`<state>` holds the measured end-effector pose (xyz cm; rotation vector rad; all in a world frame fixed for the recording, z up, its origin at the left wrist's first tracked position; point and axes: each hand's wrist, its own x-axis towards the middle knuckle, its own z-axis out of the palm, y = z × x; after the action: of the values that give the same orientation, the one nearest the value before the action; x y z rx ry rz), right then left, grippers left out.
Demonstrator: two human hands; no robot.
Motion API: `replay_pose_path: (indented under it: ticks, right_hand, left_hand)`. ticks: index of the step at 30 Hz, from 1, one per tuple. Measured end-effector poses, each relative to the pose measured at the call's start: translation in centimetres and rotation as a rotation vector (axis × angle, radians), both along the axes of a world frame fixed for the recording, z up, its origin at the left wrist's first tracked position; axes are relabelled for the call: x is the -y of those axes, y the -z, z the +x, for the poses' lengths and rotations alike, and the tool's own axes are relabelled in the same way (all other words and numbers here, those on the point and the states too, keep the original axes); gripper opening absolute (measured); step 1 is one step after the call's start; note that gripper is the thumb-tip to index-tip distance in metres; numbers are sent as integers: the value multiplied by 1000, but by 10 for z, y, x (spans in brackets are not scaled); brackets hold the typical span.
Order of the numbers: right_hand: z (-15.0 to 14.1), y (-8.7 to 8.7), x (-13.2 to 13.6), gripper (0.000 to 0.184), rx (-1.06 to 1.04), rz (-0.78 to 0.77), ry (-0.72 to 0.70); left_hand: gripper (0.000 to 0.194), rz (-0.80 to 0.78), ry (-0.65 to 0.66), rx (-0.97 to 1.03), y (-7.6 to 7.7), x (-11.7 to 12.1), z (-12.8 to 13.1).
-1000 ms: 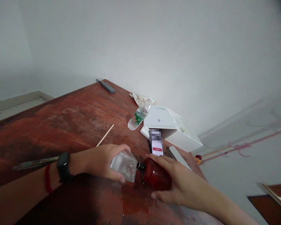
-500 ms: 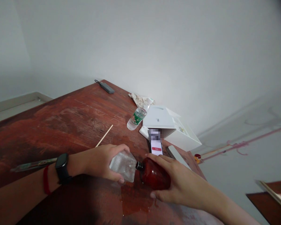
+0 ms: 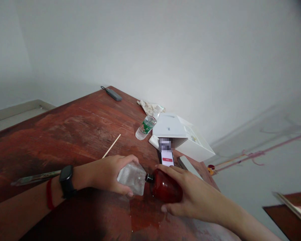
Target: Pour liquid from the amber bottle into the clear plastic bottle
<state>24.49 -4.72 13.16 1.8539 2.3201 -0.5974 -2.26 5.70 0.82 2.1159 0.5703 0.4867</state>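
My left hand (image 3: pixel 112 174), with a dark watch (image 3: pixel 67 180) on the wrist, is wrapped round a clear plastic cup (image 3: pixel 134 179) tipped on its side, mouth toward the right. In my right hand (image 3: pixel 188 190) is a dark red bottle (image 3: pixel 165 187), also lying sideways. Its black neck (image 3: pixel 149 177) points left and meets the cup's rim; whether it reaches inside is hard to tell. Beneath them a wet puddle (image 3: pixel 144 217) spreads on the brown-red wooden table (image 3: pixel 65 130).
A water bottle (image 3: pixel 145 127) with a green label stands beyond my hands, near a white box (image 3: pixel 169 125) and a lit phone (image 3: pixel 167 157). A thin wooden stick (image 3: pixel 112 145) lies behind my left hand. A crumpled cloth (image 3: pixel 147 107) and a grey device (image 3: pixel 112 94) lie farther back.
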Motion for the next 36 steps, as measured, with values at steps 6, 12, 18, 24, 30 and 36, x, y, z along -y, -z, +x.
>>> replay_pose_path:
  ticks: [6, 12, 18, 24, 30, 36]
  right_hand:
    - [-1, -1, 0, 92, 11, 9, 1]
    - [-2, -2, 0, 91, 8, 3, -4]
    - [-4, -4, 0, 92, 30, -2, 10]
    - [-3, -3, 0, 95, 28, -1, -5]
    - [-4, -4, 0, 94, 39, 7, 0]
    - [-2, -3, 0, 95, 39, 19, -14]
  left_hand:
    - [75, 2, 11, -5, 1, -2, 0]
    - [75, -7, 2, -9, 1, -1, 0]
    - [73, 7, 23, 6, 7, -4, 2]
    - [71, 6, 8, 8, 1, 0, 0]
    - [71, 26, 7, 23, 1, -1, 0]
    - [72, 43, -4, 30, 3, 0, -1]
